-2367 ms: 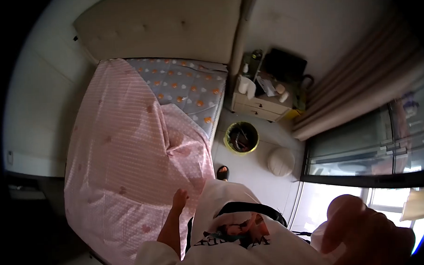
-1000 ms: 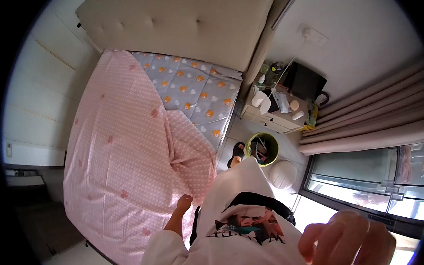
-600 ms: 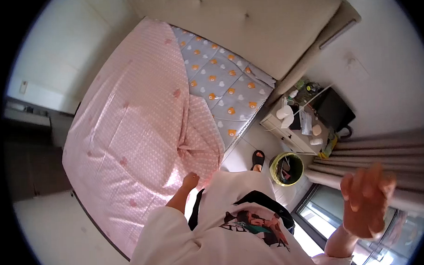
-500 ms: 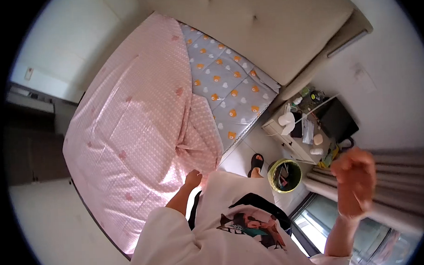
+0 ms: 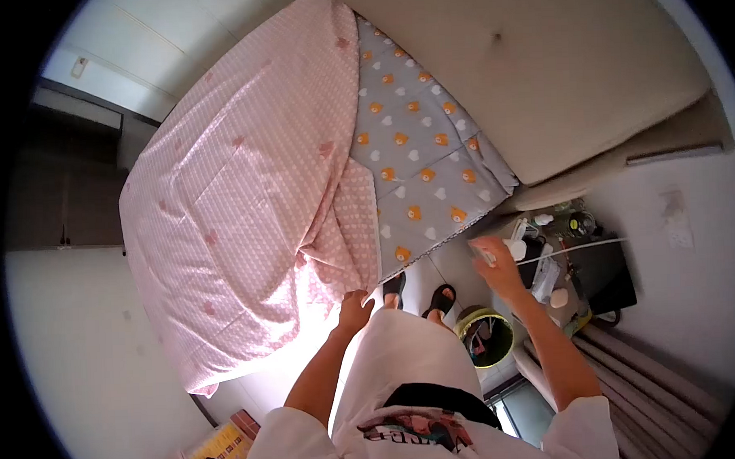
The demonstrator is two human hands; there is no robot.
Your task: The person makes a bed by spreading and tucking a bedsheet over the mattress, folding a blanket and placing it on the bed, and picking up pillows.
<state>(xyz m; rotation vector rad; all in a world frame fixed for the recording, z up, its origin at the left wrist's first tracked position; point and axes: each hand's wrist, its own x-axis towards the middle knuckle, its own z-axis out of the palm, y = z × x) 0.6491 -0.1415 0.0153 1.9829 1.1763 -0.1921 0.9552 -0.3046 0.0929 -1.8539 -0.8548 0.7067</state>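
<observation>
A pink blanket (image 5: 244,169) with a small white pattern and darker pink shapes covers most of the bed, its near corner folded back and bunched. My left hand (image 5: 356,311) is at the blanket's near edge, thumb apart from the fingers; I cannot tell whether it touches the cloth. Beside the blanket shows a grey sheet (image 5: 418,159) with orange bears and white hearts. Off to the right, my right hand (image 5: 496,264) hangs in the air with loosely spread fingers and nothing in it, in front of the cluttered bedside cabinet.
A beige padded headboard (image 5: 588,68) stands at the bed's head. Bottles and small items crowd the cabinet beside a black box-like object (image 5: 608,274). A trash bin (image 5: 509,342) with a yellow rim stands near my sandalled feet. Curtains (image 5: 632,390) hang at the lower right.
My right hand has come down and inward from the far right toward the cabinet. My left hand has moved slightly right along the blanket's edge, its fingers loosening. The view has shifted.
</observation>
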